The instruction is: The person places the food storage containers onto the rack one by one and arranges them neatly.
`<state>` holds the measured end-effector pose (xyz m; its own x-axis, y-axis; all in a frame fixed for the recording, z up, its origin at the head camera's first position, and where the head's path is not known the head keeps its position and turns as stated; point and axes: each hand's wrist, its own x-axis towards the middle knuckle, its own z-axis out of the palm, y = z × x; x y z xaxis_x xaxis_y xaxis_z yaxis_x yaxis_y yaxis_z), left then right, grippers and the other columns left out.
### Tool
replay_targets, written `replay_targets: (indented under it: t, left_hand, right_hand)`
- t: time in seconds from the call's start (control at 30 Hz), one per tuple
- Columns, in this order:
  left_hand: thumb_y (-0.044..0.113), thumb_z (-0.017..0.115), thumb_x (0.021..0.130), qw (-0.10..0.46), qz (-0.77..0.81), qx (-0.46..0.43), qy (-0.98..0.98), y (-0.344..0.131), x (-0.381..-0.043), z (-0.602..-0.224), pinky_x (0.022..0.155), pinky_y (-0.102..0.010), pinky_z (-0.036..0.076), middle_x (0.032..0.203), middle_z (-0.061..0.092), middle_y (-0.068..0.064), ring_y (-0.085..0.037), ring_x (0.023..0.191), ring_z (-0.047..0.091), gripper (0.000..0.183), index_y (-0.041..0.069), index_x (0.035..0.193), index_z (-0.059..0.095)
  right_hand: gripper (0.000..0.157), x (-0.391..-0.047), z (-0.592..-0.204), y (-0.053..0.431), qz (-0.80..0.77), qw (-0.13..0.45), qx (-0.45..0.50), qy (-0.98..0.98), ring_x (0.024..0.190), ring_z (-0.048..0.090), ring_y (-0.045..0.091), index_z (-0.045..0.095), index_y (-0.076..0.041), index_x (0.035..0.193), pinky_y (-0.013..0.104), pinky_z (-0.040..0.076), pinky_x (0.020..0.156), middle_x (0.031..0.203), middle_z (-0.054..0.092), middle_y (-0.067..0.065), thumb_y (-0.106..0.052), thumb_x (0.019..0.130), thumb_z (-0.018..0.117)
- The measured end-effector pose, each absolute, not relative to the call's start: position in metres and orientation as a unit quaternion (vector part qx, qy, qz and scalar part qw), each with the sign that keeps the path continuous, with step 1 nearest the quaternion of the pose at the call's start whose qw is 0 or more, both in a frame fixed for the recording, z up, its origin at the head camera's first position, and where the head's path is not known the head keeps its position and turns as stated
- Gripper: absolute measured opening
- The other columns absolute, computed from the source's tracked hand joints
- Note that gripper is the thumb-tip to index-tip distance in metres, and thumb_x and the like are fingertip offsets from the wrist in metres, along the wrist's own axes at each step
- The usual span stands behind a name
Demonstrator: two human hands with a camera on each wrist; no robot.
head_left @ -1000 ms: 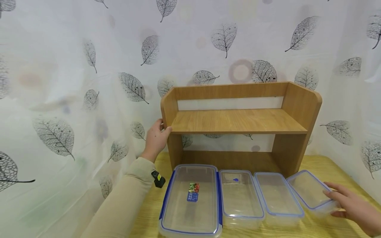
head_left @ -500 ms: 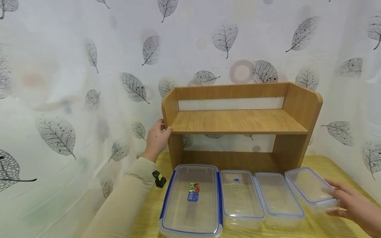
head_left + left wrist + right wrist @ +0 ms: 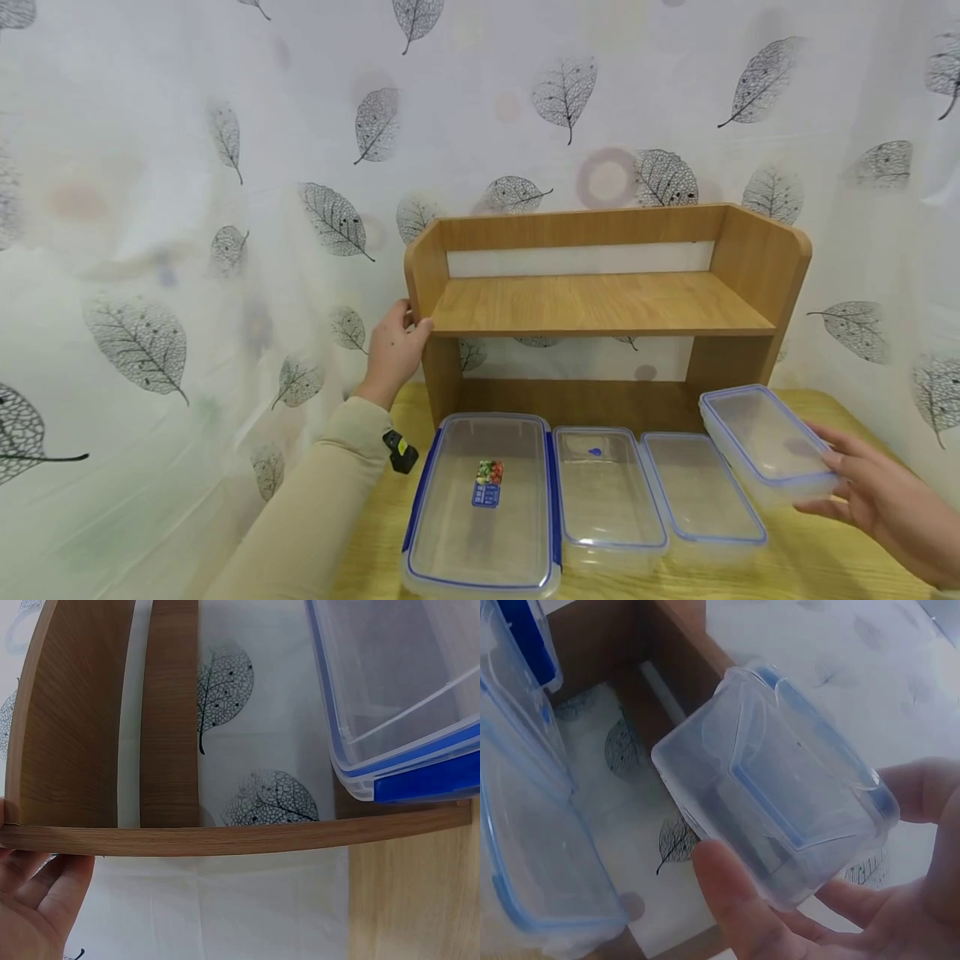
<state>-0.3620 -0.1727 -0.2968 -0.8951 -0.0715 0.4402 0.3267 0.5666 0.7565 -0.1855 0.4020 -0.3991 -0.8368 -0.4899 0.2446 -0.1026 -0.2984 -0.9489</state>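
My left hand (image 3: 393, 350) grips the left side panel of a two-tier wooden shelf (image 3: 600, 304), thumb at its front edge. In the left wrist view the fingers (image 3: 56, 892) bend around that same panel. At the right, my right hand (image 3: 885, 492) holds a small clear food container (image 3: 768, 433) with a blue-lined lid by its near right end. It is lifted and tilted, close by the shelf's right panel. The right wrist view shows the container (image 3: 772, 787) between thumb and fingers.
In front of the shelf stand a large container (image 3: 480, 542) with blue side clips and a fruit label, then two narrower clear containers (image 3: 607, 500), side by side on the wooden table (image 3: 832, 558). A leaf-patterned curtain (image 3: 487, 108) hangs behind and at the left.
My right hand has raised the small container from beside the others and moved it a little left and forward, toward the shelf. The left hand stays on the shelf panel.
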Motion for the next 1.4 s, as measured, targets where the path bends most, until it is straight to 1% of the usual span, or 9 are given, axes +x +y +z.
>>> replay_targets:
  t: [0.1,0.27,0.5,0.63,0.77,1.0,1.1,1.23,1.4]
  left_hand:
    - [0.033,0.057,0.100,0.219,-0.457,-0.074,-0.859,-0.174,-0.363,-0.298,0.098,-0.051,0.053,0.140,0.059,-0.017,-0.035,0.123,0.061,0.050,0.011,0.144,0.051]
    - [0.034,0.058,0.100,0.217,-0.457,-0.071,-0.860,-0.174,-0.363,-0.300,0.098,-0.051,0.053,0.141,0.059,-0.017,-0.035,0.123,0.061,0.050,0.011,0.144,0.051]
    - [0.033,0.057,0.100,0.223,-0.454,-0.077,-0.859,-0.174,-0.363,-0.297,0.097,-0.051,0.054,0.139,0.060,-0.017,-0.035,0.121,0.062,0.049,0.011,0.143,0.052]
    - [0.033,0.058,0.100,0.222,-0.455,-0.075,-0.859,-0.174,-0.363,-0.297,0.096,-0.050,0.054,0.138,0.061,-0.017,-0.034,0.120,0.062,0.049,0.011,0.143,0.051]
    - [0.034,0.057,0.100,0.219,-0.456,-0.073,-0.860,-0.174,-0.362,-0.297,0.096,-0.051,0.054,0.139,0.060,-0.017,-0.035,0.121,0.062,0.049,0.012,0.144,0.051]
    - [0.032,0.057,0.101,0.216,-0.457,-0.073,-0.859,-0.171,-0.361,-0.298,0.097,-0.051,0.054,0.140,0.059,-0.017,-0.035,0.122,0.061,0.047,0.012,0.143,0.051]
    - [0.032,0.058,0.101,0.216,-0.459,-0.074,-0.859,-0.169,-0.361,-0.298,0.097,-0.050,0.054,0.140,0.059,-0.016,-0.034,0.123,0.061,0.047,0.012,0.144,0.051]
    - [0.033,0.057,0.101,0.215,-0.461,-0.076,-0.858,-0.169,-0.361,-0.298,0.097,-0.050,0.054,0.141,0.059,-0.016,-0.034,0.123,0.060,0.048,0.012,0.144,0.051]
    - [0.033,0.058,0.101,0.221,-0.456,-0.076,-0.859,-0.172,-0.360,-0.298,0.097,-0.051,0.054,0.139,0.060,-0.016,-0.033,0.123,0.060,0.046,0.012,0.142,0.052]
  right_hand:
    - [0.058,-0.184,-0.393,0.394,-0.771,0.121,-0.266,0.566,0.117,0.063,0.026,0.044,-0.025,0.150,0.047,0.056,0.092,0.140,0.056,-0.002,-0.001,0.110,0.011]
    - [0.053,-0.181,-0.383,0.381,-0.765,0.091,-0.276,0.575,0.119,0.062,0.024,0.040,-0.021,0.150,0.046,0.056,0.092,0.143,0.053,-0.001,-0.002,0.110,0.011]
    - [0.053,-0.179,-0.366,0.366,-0.769,0.050,-0.293,0.566,0.122,0.060,0.023,0.034,-0.021,0.154,0.045,0.057,0.091,0.145,0.051,0.003,-0.004,0.110,0.011]
    - [0.050,-0.179,-0.356,0.358,-0.775,0.026,-0.294,0.558,0.121,0.060,0.023,0.030,-0.018,0.155,0.043,0.058,0.090,0.145,0.051,0.005,-0.004,0.110,0.012]
    - [0.047,-0.180,-0.347,0.352,-0.760,-0.007,-0.277,0.588,0.120,0.061,0.021,0.023,-0.015,0.156,0.040,0.059,0.088,0.146,0.049,0.004,-0.006,0.111,0.015]
    - [0.050,-0.182,-0.336,0.346,-0.743,-0.023,-0.243,0.623,0.121,0.060,0.016,0.010,-0.014,0.162,0.037,0.059,0.087,0.148,0.044,0.000,-0.011,0.113,0.020]
    - [0.051,-0.183,-0.332,0.341,-0.739,-0.038,-0.238,0.629,0.120,0.060,0.016,0.008,-0.011,0.162,0.037,0.059,0.087,0.148,0.042,0.002,-0.012,0.113,0.022]
    - [0.049,-0.187,-0.327,0.336,-0.742,-0.056,-0.245,0.621,0.118,0.062,0.019,0.011,-0.007,0.160,0.037,0.059,0.086,0.147,0.043,0.006,-0.010,0.112,0.024]
    - [0.048,-0.193,-0.323,0.330,-0.764,-0.052,-0.245,0.595,0.117,0.063,0.019,0.013,-0.007,0.158,0.037,0.060,0.086,0.144,0.047,0.005,-0.009,0.112,0.026]
